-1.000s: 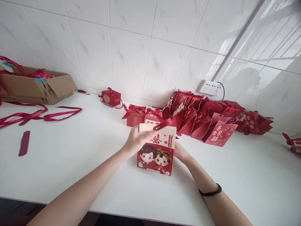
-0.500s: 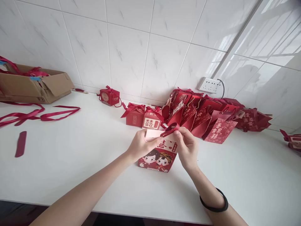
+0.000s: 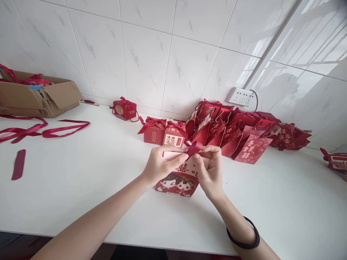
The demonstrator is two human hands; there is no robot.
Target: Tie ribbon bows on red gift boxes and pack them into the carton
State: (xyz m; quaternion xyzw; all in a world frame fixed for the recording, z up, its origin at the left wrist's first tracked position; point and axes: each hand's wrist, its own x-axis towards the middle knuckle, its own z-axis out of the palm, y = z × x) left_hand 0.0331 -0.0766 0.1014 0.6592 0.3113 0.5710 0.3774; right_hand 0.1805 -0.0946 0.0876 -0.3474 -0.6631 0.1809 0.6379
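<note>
A small red and white gift box [image 3: 177, 182] printed with two cartoon figures stands on the white table [image 3: 81, 180] in front of me. My left hand [image 3: 159, 164] grips the box's top flap, fingers curled over it. My right hand [image 3: 208, 169] pinches a loop of dark red ribbon [image 3: 194, 148] just above the box top. Both hands meet over the box and hide its upper part.
Two ribbon-tied red boxes [image 3: 164, 133] and a third [image 3: 124, 108] sit behind, by the tiled wall. A heap of red gift bags [image 3: 238, 133] lies at the right. A cardboard carton [image 3: 35, 95], loose red ribbons [image 3: 40, 130] and a ribbon strip [image 3: 18, 164] lie left.
My right hand came round from behind the box to its top and took the ribbon loop. The box now sits lower in view, tilted back, with both hands closed in over it.
</note>
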